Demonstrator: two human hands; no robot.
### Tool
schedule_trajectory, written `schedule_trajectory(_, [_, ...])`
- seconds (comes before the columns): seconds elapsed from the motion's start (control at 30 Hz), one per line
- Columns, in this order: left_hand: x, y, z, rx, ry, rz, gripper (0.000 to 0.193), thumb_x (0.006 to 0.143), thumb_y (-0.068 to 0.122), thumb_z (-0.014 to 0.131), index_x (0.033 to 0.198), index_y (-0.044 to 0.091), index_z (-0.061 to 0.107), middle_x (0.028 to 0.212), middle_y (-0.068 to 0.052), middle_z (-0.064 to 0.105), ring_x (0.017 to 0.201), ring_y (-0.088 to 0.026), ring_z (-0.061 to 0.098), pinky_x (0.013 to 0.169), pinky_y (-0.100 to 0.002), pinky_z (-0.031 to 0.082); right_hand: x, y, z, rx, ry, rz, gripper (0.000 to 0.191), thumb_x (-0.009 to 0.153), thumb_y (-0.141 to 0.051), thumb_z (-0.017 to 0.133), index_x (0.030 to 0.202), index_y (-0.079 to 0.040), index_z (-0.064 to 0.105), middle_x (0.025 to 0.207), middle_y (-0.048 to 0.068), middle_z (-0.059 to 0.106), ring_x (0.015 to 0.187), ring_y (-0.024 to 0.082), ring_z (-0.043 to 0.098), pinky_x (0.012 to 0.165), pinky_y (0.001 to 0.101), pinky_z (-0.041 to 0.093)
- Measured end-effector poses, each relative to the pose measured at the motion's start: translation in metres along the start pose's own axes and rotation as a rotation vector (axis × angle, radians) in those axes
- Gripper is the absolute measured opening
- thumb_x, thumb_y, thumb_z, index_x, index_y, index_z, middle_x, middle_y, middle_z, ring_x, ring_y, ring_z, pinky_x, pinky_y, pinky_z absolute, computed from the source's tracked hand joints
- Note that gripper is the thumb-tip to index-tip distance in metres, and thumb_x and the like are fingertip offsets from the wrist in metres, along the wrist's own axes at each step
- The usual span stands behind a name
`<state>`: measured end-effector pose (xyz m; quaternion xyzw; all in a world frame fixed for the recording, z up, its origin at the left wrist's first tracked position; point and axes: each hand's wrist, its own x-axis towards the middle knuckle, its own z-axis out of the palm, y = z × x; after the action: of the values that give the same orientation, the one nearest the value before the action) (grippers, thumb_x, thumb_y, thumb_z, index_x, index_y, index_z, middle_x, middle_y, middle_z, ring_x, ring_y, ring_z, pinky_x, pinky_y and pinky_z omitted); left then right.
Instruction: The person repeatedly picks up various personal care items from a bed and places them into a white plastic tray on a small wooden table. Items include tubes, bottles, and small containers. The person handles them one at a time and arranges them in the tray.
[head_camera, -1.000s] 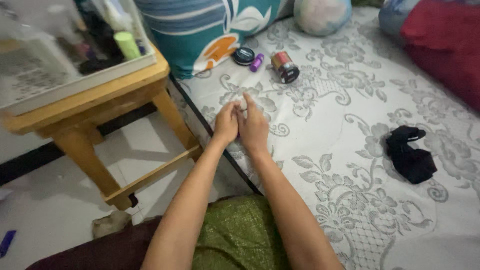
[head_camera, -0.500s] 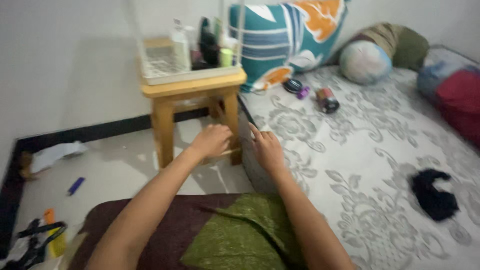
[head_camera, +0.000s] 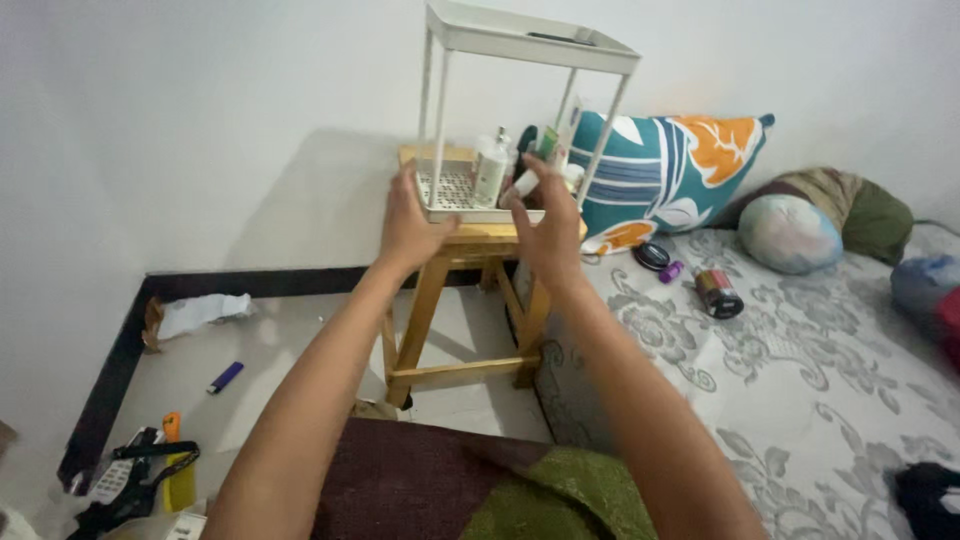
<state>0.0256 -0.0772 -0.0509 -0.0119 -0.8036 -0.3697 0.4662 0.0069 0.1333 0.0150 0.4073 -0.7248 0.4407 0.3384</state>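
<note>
My left hand (head_camera: 408, 225) is raised with fingers spread, at the front left edge of the lower tray of a white two-tier rack (head_camera: 470, 212). My right hand (head_camera: 548, 222) is up at the tray's front right and pinches a small white tube (head_camera: 523, 184) between its fingertips. The rack stands on a wooden stool (head_camera: 455, 300). Its lower tray holds a clear bottle (head_camera: 490, 168) and several other containers behind my right hand.
A grey floral bed (head_camera: 800, 350) lies to the right, with a teal and orange pillow (head_camera: 680, 170), a black round case (head_camera: 652, 256), a purple item (head_camera: 671, 271) and a dark can (head_camera: 718, 293). The floor at left holds a blue lighter (head_camera: 225, 377), crumpled paper (head_camera: 200, 312) and tools (head_camera: 140, 475).
My view has lifted from the bed to the stool and rack. Both hands have parted and risen from the bed edge to the rack's lower tray.
</note>
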Motion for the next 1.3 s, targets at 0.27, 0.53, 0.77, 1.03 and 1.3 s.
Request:
schedule_trajectory(0.27, [0.024, -0.01, -0.004, -0.064, -0.183, -0.152, 0.114, 0.074, 0.04, 0.085, 0.156, -0.008, 0.021, 0.141, -0.028, 0.054, 0.138, -0.039, 0.049, 0.117, -0.044, 0.038, 0.079, -0.02, 0.023, -0.401, -0.329, -0.325, 0.032, 0.086, -0.025, 0.082, 0.104, -0.01, 0.061, 0.101, 0.011, 0.07, 0.109, 0.034, 0.061, 0.101, 0.0493, 0.037])
schedule_trajectory(0.53, [0.026, -0.036, 0.022, 0.018, -0.084, -0.082, 0.102, 0.082, 0.041, 0.084, 0.152, -0.009, 0.03, 0.146, -0.029, 0.048, 0.139, -0.044, 0.043, 0.115, -0.048, 0.034, 0.097, 0.011, 0.073, -0.637, -0.605, -0.402, 0.031, 0.081, -0.019, 0.079, 0.105, -0.007, 0.062, 0.101, 0.01, 0.072, 0.11, 0.031, 0.064, 0.118, 0.0521, 0.028])
schedule_trajectory(0.77, [0.015, -0.045, 0.039, -0.285, 0.133, -0.162, 0.103, 0.072, 0.027, 0.09, 0.149, -0.01, 0.032, 0.135, -0.022, 0.058, 0.125, -0.039, 0.06, 0.106, -0.045, 0.047, 0.091, 0.041, 0.107, -0.4, -0.611, -0.09, 0.035, 0.082, -0.008, 0.074, 0.114, -0.001, 0.062, 0.113, 0.021, 0.067, 0.108, 0.043, 0.062, 0.09, 0.0505, 0.049])
schedule_trajectory(1.03, [0.016, -0.046, 0.036, -0.201, 0.08, -0.175, 0.078, 0.072, 0.03, 0.089, 0.133, -0.002, 0.053, 0.127, -0.021, 0.055, 0.121, -0.04, 0.058, 0.101, -0.047, 0.049, 0.108, 0.063, 0.135, -0.539, -0.769, -0.014, 0.026, 0.089, -0.011, 0.067, 0.115, -0.009, 0.063, 0.109, 0.02, 0.07, 0.104, 0.042, 0.067, 0.088, 0.0497, 0.052])
schedule_trajectory(1.3, [0.015, -0.048, 0.038, -0.176, 0.091, -0.157, 0.094, 0.071, 0.037, 0.088, 0.142, -0.007, 0.045, 0.137, -0.026, 0.052, 0.128, -0.044, 0.053, 0.106, -0.048, 0.047, 0.109, 0.073, 0.152, -0.455, -0.744, -0.09, 0.031, 0.086, -0.009, 0.069, 0.115, -0.007, 0.057, 0.113, 0.019, 0.067, 0.107, 0.043, 0.064, 0.086, 0.0509, 0.051])
